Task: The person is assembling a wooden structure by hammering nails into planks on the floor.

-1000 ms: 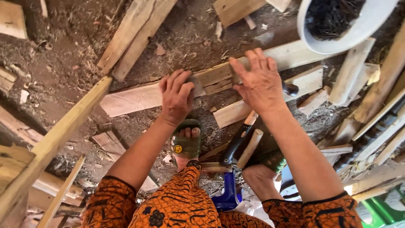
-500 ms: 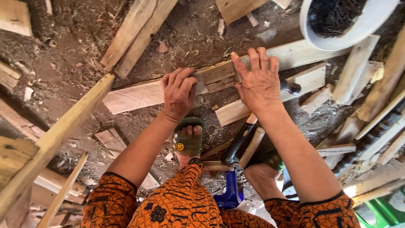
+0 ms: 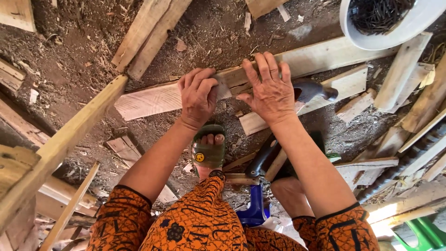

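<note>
Little has shifted since earlier; left hand and right hand still press flat, fingers spread, on the plank lying across the dirt; aligning seems underway; steadiness needed next.

The middle of the long plank is covered by both hands, so what's gripped there can't be made out. The white bowl is cut off by the top edge, and the hammer head is hidden behind the right forearm.
</note>
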